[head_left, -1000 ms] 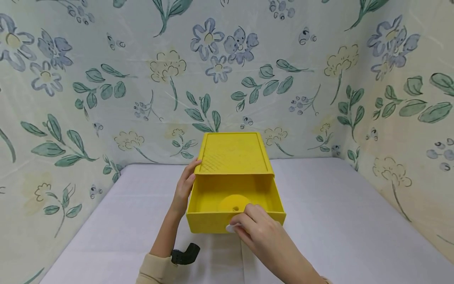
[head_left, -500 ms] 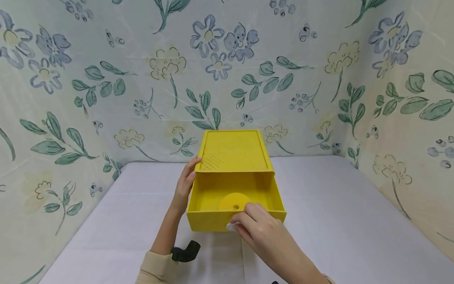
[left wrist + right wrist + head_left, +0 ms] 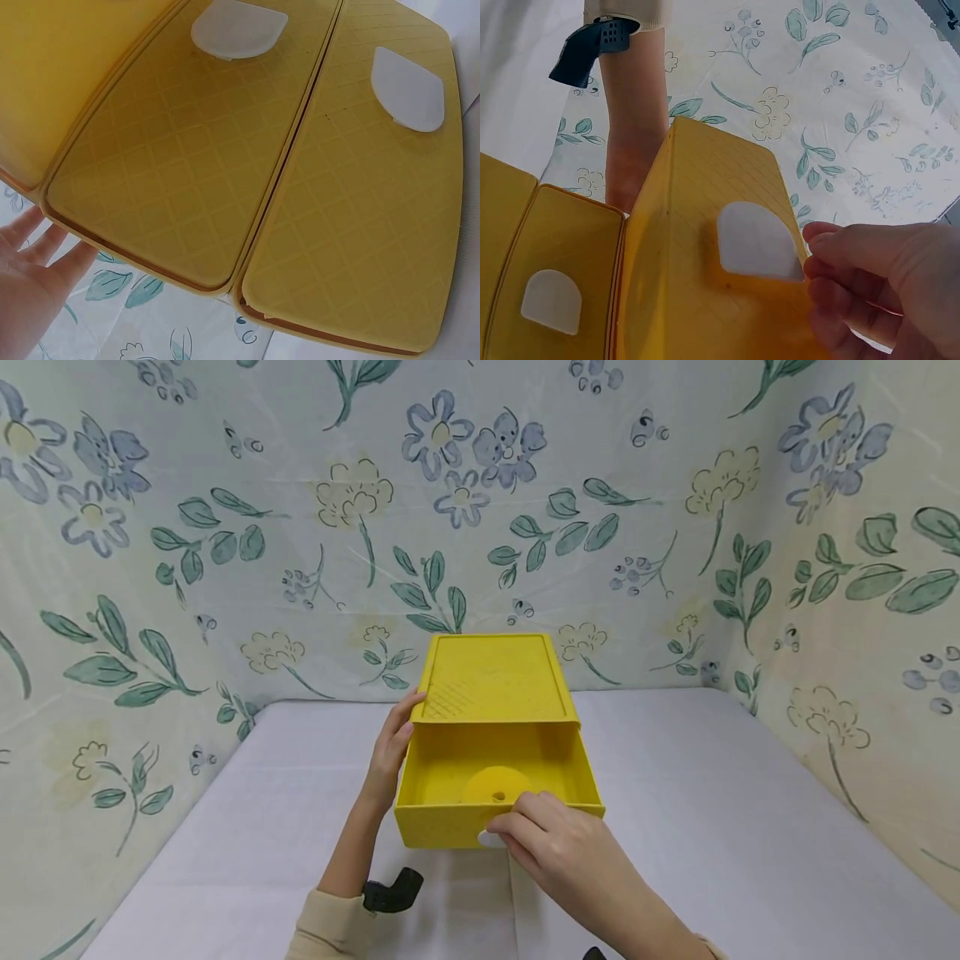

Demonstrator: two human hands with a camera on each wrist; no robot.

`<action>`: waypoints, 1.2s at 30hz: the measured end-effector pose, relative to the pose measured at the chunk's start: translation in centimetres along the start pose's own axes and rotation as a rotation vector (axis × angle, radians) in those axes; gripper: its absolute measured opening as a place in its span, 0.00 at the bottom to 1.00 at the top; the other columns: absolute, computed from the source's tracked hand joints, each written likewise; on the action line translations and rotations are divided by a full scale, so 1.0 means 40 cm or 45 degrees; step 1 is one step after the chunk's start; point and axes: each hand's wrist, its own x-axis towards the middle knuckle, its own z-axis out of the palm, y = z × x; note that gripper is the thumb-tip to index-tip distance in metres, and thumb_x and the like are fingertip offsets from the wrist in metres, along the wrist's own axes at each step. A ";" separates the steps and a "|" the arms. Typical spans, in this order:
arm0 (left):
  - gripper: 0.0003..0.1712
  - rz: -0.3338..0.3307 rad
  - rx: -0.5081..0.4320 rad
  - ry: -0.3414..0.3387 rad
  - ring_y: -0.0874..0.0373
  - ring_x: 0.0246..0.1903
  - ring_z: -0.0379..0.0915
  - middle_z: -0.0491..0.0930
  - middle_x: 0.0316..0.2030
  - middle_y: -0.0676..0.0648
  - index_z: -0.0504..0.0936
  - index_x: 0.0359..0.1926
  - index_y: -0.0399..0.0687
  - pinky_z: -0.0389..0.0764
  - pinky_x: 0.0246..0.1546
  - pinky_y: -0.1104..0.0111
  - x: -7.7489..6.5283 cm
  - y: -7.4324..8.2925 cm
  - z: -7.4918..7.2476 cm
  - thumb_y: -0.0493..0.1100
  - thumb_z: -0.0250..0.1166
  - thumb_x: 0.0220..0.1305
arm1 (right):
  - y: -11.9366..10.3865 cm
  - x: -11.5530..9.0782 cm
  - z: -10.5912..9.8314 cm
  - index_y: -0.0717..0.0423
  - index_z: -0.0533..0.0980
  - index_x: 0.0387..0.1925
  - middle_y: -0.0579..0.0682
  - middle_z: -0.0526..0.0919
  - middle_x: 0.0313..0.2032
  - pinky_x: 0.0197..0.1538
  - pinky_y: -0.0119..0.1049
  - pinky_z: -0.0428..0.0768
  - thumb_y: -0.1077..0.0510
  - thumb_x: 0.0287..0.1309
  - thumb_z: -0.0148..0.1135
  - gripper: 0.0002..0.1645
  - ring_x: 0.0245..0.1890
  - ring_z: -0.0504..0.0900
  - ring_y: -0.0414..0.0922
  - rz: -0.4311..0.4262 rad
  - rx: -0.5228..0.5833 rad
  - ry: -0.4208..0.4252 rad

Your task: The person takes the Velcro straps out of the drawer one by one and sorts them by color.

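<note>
A yellow drawer cabinet [image 3: 491, 681] stands on the table with its top drawer [image 3: 442, 828] pulled out toward me. Inside that drawer, near the front wall, lies a flat round yellow disc [image 3: 483, 783] with a small hole. My right hand [image 3: 564, 852] is at the front panel, its thumb and fingers pinching the edge of the white drawer handle [image 3: 756, 241]. Along the cabinet's left side rests my left hand [image 3: 390, 747], with extended fingers at the upper edge. In the left wrist view its fingertips touch the cabinet's side wall beside the pulled-out drawer.
Two lower drawers [image 3: 180, 165] with white handles [image 3: 411, 90] are pushed in. A white cloth [image 3: 697, 810] covers the table, and floral fabric [image 3: 480, 568] hangs behind and at both sides. A black wrist camera [image 3: 393, 891] sticks out from the left cuff.
The head view tilts down slightly, so the scene sits a little higher. A black piece appears below the right wrist. Drawer and both hands hold nearly the same places.
</note>
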 end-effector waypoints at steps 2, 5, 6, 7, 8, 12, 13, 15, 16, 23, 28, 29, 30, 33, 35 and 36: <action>0.25 -0.001 -0.001 -0.001 0.47 0.69 0.43 0.47 0.70 0.46 0.59 0.64 0.50 0.48 0.63 0.40 0.000 0.000 -0.001 0.45 0.39 0.67 | 0.003 0.002 -0.005 0.47 0.79 0.32 0.37 0.73 0.27 0.33 0.19 0.73 0.56 0.43 0.69 0.10 0.26 0.70 0.33 -0.008 0.020 -0.002; 0.25 -0.005 0.002 -0.002 0.47 0.68 0.44 0.47 0.70 0.47 0.59 0.64 0.50 0.50 0.62 0.40 0.000 0.000 -0.001 0.46 0.39 0.67 | 0.011 0.007 -0.012 0.47 0.79 0.33 0.37 0.75 0.30 0.36 0.21 0.76 0.56 0.43 0.69 0.11 0.29 0.73 0.33 -0.028 0.071 -0.001; 0.25 -0.007 0.002 -0.002 0.47 0.68 0.44 0.47 0.70 0.48 0.58 0.64 0.50 0.50 0.62 0.40 0.000 0.001 -0.001 0.46 0.39 0.67 | 0.015 0.009 -0.015 0.47 0.79 0.34 0.37 0.75 0.30 0.38 0.21 0.77 0.56 0.44 0.69 0.11 0.29 0.74 0.33 -0.038 0.092 -0.001; 0.25 -0.006 0.002 -0.002 0.47 0.68 0.44 0.47 0.70 0.48 0.58 0.64 0.50 0.50 0.62 0.40 0.000 0.001 -0.001 0.46 0.39 0.67 | 0.019 0.011 -0.017 0.47 0.79 0.34 0.37 0.76 0.31 0.39 0.22 0.77 0.56 0.45 0.68 0.10 0.30 0.74 0.33 -0.048 0.111 0.002; 0.25 -0.006 0.001 -0.001 0.47 0.68 0.44 0.47 0.70 0.48 0.59 0.64 0.50 0.51 0.62 0.40 0.000 0.002 -0.001 0.46 0.39 0.67 | 0.025 0.014 -0.019 0.48 0.80 0.34 0.38 0.77 0.31 0.39 0.22 0.77 0.56 0.46 0.67 0.10 0.31 0.75 0.34 -0.066 0.128 0.014; 0.25 -0.005 -0.005 -0.003 0.47 0.69 0.43 0.47 0.70 0.46 0.58 0.64 0.50 0.50 0.62 0.40 0.000 0.002 -0.001 0.46 0.39 0.67 | 0.048 0.023 -0.025 0.48 0.80 0.35 0.39 0.78 0.31 0.39 0.21 0.76 0.57 0.49 0.65 0.08 0.30 0.75 0.34 -0.128 0.181 0.041; 0.25 -0.006 -0.005 -0.003 0.47 0.69 0.43 0.46 0.70 0.46 0.58 0.64 0.50 0.50 0.62 0.40 0.001 0.001 -0.001 0.46 0.39 0.67 | 0.054 0.026 -0.026 0.49 0.80 0.35 0.39 0.78 0.31 0.38 0.21 0.76 0.57 0.49 0.65 0.08 0.30 0.74 0.35 -0.142 0.192 0.050; 0.25 -0.006 -0.005 -0.004 0.47 0.69 0.43 0.46 0.70 0.46 0.58 0.64 0.50 0.50 0.62 0.40 0.000 0.000 -0.001 0.45 0.38 0.67 | 0.065 0.031 -0.028 0.50 0.80 0.35 0.40 0.78 0.31 0.38 0.21 0.76 0.58 0.49 0.65 0.08 0.30 0.74 0.35 -0.162 0.207 0.053; 0.25 -0.005 -0.005 -0.003 0.48 0.69 0.43 0.46 0.70 0.46 0.58 0.64 0.50 0.50 0.63 0.41 0.000 0.000 -0.001 0.45 0.38 0.67 | 0.070 0.034 -0.029 0.50 0.80 0.35 0.40 0.78 0.31 0.38 0.21 0.75 0.59 0.49 0.65 0.08 0.30 0.74 0.35 -0.168 0.214 0.053; 0.25 0.017 -0.012 -0.007 0.48 0.68 0.44 0.47 0.70 0.48 0.58 0.64 0.49 0.49 0.63 0.41 0.000 -0.001 -0.001 0.45 0.38 0.67 | 0.098 0.051 -0.036 0.52 0.80 0.33 0.40 0.79 0.32 0.40 0.21 0.76 0.63 0.45 0.67 0.10 0.31 0.74 0.35 -0.154 0.230 -0.010; 0.25 0.020 -0.015 -0.013 0.48 0.68 0.44 0.47 0.70 0.47 0.58 0.64 0.49 0.49 0.64 0.42 0.003 -0.001 -0.001 0.45 0.38 0.67 | 0.122 0.066 -0.039 0.52 0.80 0.34 0.41 0.80 0.33 0.41 0.25 0.78 0.66 0.39 0.69 0.15 0.34 0.76 0.36 -0.147 0.207 -0.081; 0.25 0.019 -0.013 -0.013 0.48 0.68 0.44 0.47 0.70 0.47 0.58 0.64 0.49 0.49 0.64 0.42 0.003 -0.001 -0.001 0.45 0.38 0.67 | 0.127 0.069 -0.039 0.51 0.79 0.35 0.41 0.80 0.34 0.41 0.26 0.79 0.66 0.39 0.69 0.16 0.35 0.77 0.36 -0.131 0.216 -0.108; 0.25 0.020 -0.011 -0.013 0.48 0.68 0.45 0.47 0.70 0.47 0.59 0.64 0.49 0.49 0.63 0.42 0.002 -0.002 -0.001 0.45 0.38 0.67 | 0.132 0.071 -0.040 0.50 0.79 0.36 0.41 0.80 0.35 0.42 0.27 0.79 0.65 0.40 0.69 0.16 0.37 0.77 0.36 -0.112 0.222 -0.140; 0.25 0.023 -0.006 -0.011 0.47 0.68 0.45 0.47 0.70 0.47 0.59 0.64 0.48 0.49 0.63 0.41 0.002 -0.004 -0.002 0.45 0.39 0.67 | 0.145 0.078 -0.041 0.48 0.79 0.39 0.40 0.80 0.39 0.46 0.31 0.79 0.61 0.46 0.67 0.15 0.42 0.77 0.37 -0.010 0.248 -0.271; 0.25 0.023 -0.008 -0.009 0.47 0.68 0.45 0.48 0.70 0.47 0.59 0.64 0.48 0.49 0.63 0.41 0.000 -0.005 -0.002 0.45 0.39 0.67 | 0.152 0.083 -0.041 0.46 0.78 0.43 0.40 0.80 0.43 0.48 0.34 0.78 0.58 0.50 0.64 0.15 0.45 0.77 0.38 0.065 0.250 -0.374; 0.25 0.022 -0.010 -0.008 0.47 0.68 0.46 0.48 0.70 0.47 0.59 0.64 0.48 0.49 0.63 0.41 0.000 -0.006 -0.002 0.45 0.39 0.67 | 0.155 0.085 -0.042 0.46 0.77 0.44 0.40 0.79 0.45 0.50 0.36 0.78 0.56 0.51 0.63 0.16 0.47 0.77 0.39 0.091 0.251 -0.424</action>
